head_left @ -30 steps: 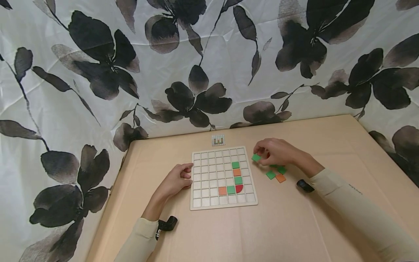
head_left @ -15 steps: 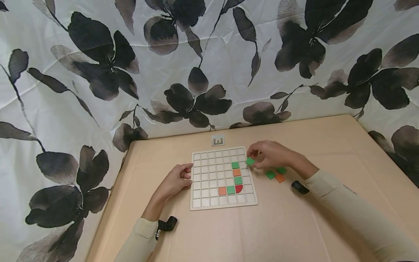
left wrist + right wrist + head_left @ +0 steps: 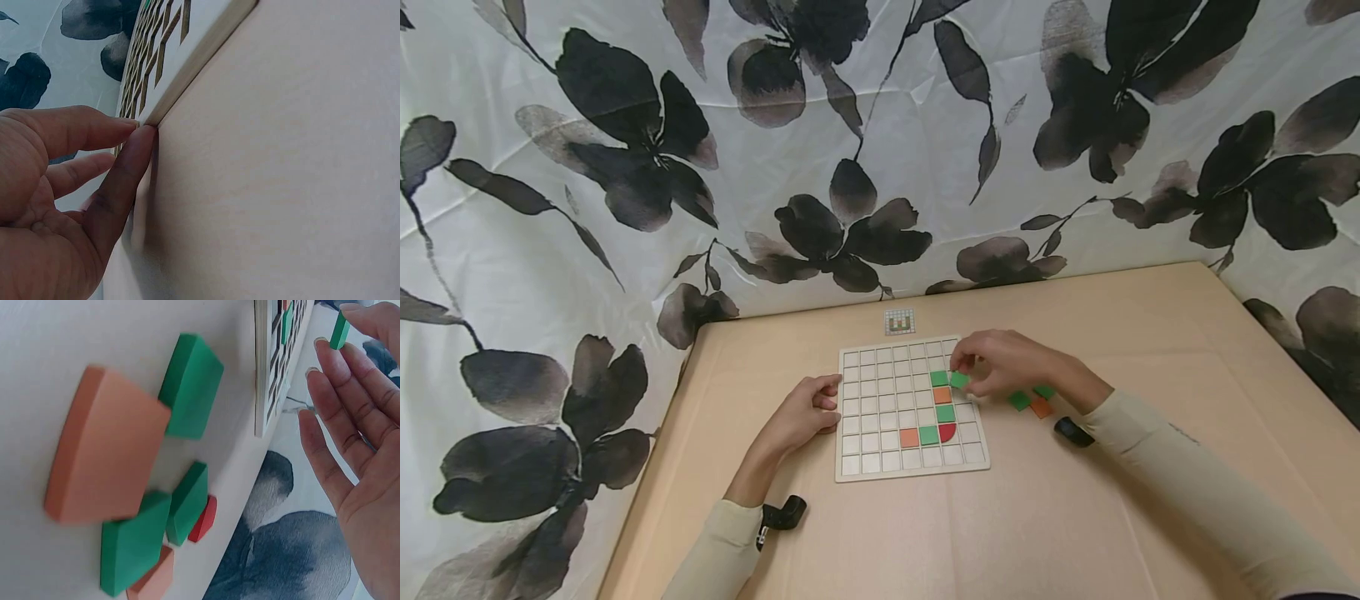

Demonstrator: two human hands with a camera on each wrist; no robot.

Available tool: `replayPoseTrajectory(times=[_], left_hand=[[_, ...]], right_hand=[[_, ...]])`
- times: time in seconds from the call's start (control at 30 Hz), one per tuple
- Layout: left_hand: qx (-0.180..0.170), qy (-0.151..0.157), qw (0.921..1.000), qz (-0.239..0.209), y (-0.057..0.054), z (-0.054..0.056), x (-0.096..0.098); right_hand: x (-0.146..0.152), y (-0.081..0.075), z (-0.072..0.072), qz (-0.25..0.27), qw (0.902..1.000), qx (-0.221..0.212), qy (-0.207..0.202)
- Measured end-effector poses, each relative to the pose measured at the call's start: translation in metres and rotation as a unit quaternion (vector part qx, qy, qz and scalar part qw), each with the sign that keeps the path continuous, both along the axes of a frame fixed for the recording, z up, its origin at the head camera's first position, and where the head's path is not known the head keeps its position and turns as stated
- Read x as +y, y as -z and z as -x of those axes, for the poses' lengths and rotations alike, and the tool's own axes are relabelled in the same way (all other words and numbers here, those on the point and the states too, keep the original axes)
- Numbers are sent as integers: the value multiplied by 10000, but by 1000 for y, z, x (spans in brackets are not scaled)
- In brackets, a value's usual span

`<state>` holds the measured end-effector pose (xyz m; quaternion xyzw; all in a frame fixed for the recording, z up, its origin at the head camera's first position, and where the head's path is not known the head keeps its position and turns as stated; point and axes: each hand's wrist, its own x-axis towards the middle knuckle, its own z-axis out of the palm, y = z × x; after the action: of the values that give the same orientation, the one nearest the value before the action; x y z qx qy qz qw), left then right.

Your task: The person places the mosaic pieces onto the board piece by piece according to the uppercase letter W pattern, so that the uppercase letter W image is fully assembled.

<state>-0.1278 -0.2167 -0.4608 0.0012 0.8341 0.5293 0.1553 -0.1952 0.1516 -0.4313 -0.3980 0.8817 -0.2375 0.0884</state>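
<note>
My right hand (image 3: 1011, 362) pinches a green square tile (image 3: 958, 380) between thumb and fingertips, over the right part of the white grid board (image 3: 868, 400). In the right wrist view, that tile (image 3: 339, 331) stands on edge between the fingertips, the other fingers spread. Beside it on the board sits a green tile (image 3: 940, 378), with an orange tile (image 3: 943, 395) and another green one below. A red rounded tile (image 3: 947, 432) ends that column; a green and an orange tile lie left of it. My left hand (image 3: 805, 412) holds the board's left edge between thumb and finger.
Loose tiles lie right of the board, among them an orange tile (image 3: 106, 450), several green ones and a red tile (image 3: 203, 519). A small patterned card (image 3: 899, 322) lies behind the board on the wooden table (image 3: 880, 542). Floral cloth (image 3: 925, 125) hangs along the back.
My right hand has moved left and slightly nearer with the green tile, from beside the board to above its right columns. The left hand has stayed at the board's edge.
</note>
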Motion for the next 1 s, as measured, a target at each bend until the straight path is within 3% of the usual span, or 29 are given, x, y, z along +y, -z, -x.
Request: replayPoseTrajectory(times=[0.27, 1.0], left_hand=[[-34, 28, 10000, -71, 0, 0, 0], [-22, -8, 10000, -11, -3, -1, 3]], right_hand=[[-12, 6, 1, -90, 9993, -23, -361], [-36, 6, 0, -137, 9959, 37, -895]])
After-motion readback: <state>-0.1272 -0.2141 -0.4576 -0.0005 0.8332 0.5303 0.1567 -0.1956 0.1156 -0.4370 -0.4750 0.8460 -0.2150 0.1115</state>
